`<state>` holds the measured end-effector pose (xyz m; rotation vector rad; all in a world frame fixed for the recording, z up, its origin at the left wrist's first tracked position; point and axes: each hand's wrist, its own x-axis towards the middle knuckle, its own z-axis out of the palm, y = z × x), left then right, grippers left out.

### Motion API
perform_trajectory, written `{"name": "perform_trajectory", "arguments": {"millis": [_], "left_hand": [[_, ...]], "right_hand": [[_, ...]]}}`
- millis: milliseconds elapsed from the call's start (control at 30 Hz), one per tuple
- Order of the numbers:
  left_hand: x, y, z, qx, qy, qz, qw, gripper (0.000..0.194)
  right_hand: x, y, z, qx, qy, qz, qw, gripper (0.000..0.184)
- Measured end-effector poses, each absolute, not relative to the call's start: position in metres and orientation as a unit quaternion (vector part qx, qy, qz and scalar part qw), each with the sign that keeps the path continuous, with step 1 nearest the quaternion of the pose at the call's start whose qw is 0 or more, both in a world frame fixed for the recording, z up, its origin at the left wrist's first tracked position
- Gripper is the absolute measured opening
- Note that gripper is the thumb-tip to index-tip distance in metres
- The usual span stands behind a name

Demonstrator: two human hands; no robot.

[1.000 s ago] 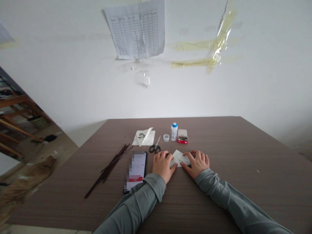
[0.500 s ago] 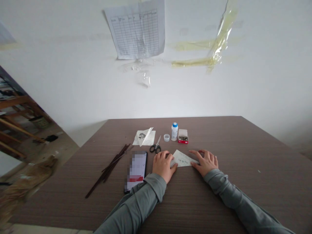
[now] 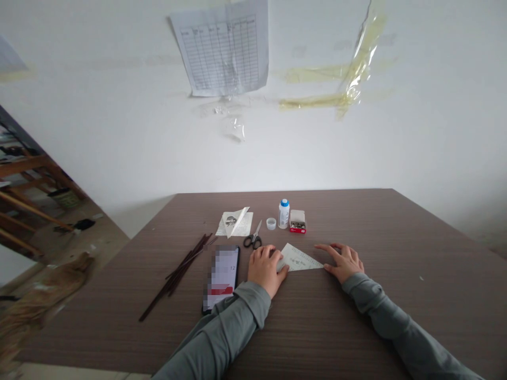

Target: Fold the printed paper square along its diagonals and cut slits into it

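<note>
A folded white paper triangle (image 3: 298, 259) lies flat on the brown table (image 3: 396, 253) in front of me. My left hand (image 3: 264, 268) rests on its left corner, fingers curled and pressing down. To the right of the paper's pointed tip lies my right hand (image 3: 344, 260), fingers spread flat on the table and holding nothing.
Behind the paper are black-handled scissors (image 3: 252, 238), a small clear cap (image 3: 271, 223), a white glue bottle with a blue top (image 3: 283, 213) and a red box of pins (image 3: 297, 221). A phone (image 3: 221, 276), dark sticks (image 3: 178, 273) and printed paper (image 3: 234, 223) lie to the left.
My right hand has slid rightwards along the paper and off its tip, uncovering the whole triangle. My left hand has stayed on the left corner.
</note>
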<state>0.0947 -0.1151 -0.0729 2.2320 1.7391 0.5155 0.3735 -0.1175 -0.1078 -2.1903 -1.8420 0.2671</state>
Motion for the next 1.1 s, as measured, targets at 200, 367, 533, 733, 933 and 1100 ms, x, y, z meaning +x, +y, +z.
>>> {"name": "perform_trajectory", "arguments": {"millis": [200,367,533,733,933,1100], "left_hand": [[0.095,-0.117,-0.07,0.773,0.596,0.182,0.122,0.016],[0.095,-0.117,-0.072,0.772,0.593,0.196,0.116,0.016],[0.097,-0.118,-0.071,0.771,0.596,0.186,0.122,0.016],[0.097,-0.118,-0.072,0.777,0.594,0.178,0.111,0.015],[0.097,-0.116,-0.075,0.779,0.594,0.166,0.111,0.017],[0.097,-0.116,-0.079,0.778,0.591,0.181,0.111,0.017]], "right_hand": [[0.378,-0.121,-0.106,-0.736,-0.655,0.075,0.153,0.072],[0.377,-0.122,-0.111,-0.717,-0.67,0.061,0.183,0.068],[0.385,-0.113,-0.112,-0.685,-0.674,0.085,0.263,0.073],[0.377,-0.113,-0.108,-0.665,-0.681,0.08,0.295,0.052],[0.348,-0.118,-0.111,-0.703,-0.687,0.041,0.178,0.049],[0.334,-0.116,-0.108,-0.714,-0.69,0.032,0.117,0.055]]}}
